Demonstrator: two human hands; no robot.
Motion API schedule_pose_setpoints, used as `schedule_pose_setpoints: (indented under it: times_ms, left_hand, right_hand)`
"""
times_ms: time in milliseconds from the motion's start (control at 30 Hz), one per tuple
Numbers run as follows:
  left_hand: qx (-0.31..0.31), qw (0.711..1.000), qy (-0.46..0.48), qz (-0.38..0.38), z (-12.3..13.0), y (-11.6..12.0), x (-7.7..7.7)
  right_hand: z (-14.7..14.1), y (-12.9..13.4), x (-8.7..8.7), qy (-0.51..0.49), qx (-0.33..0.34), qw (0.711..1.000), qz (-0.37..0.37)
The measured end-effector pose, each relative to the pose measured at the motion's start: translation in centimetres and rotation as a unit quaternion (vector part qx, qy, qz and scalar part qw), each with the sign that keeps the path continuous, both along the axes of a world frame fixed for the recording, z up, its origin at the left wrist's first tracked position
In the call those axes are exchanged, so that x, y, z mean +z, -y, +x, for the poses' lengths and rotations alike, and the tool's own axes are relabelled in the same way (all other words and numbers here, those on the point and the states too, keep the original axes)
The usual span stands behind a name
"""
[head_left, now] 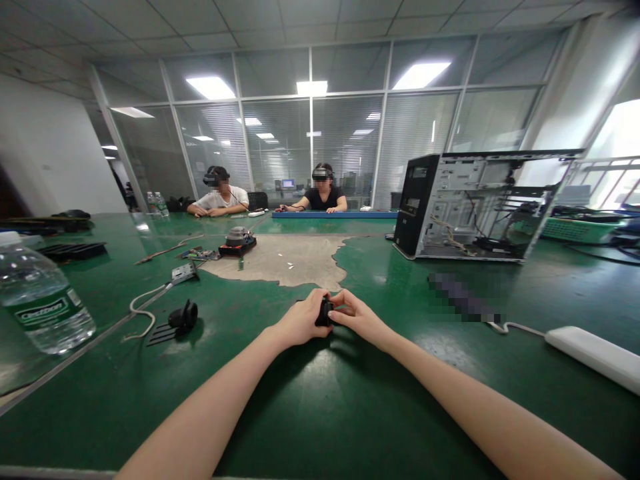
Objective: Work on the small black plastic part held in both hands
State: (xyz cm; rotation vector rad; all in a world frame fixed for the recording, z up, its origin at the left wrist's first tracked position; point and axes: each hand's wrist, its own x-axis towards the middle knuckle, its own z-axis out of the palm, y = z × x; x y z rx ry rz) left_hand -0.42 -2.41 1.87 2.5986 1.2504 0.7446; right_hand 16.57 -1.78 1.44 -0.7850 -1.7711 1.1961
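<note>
Both hands meet over the middle of the green table, around a small black part (325, 312) whose kind I cannot make out. My left hand (306, 319) wraps round it from the left, fingers closed. From the right, my right hand (357, 319) pinches it with thumb and fingertips. Much of the part is hidden by the fingers. To the left lies a black plastic piece (184, 316) with a round body and flat prongs. Past the hands, a cooler-like part (239, 239) with a grey top and dark base sits on a bare patch (310, 257) of the tabletop.
An open computer case (480, 207) stands at right. Nearer are a blurred-out dark object (460, 297) and a white power strip (595, 353). At left are a water bottle (45, 300), a metal connector box (184, 272) and a cable (143, 310). Two people sit across the table (400, 413).
</note>
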Motion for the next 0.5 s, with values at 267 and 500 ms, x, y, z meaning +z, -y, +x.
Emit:
schedule_pose_setpoints:
  times_ms: [267,500]
  left_hand:
    - [0.002,1.0,0.0,-0.01,-0.02,-0.17,-0.05]
    - [-0.005,1.0,0.005,0.0,0.0,-0.38,-0.35]
  right_hand:
    - [-0.64,-0.83,-0.88,-0.007,-0.04,0.997,-0.064]
    - [-0.11,-0.39,-0.53,-0.004,0.004,1.0,-0.008]
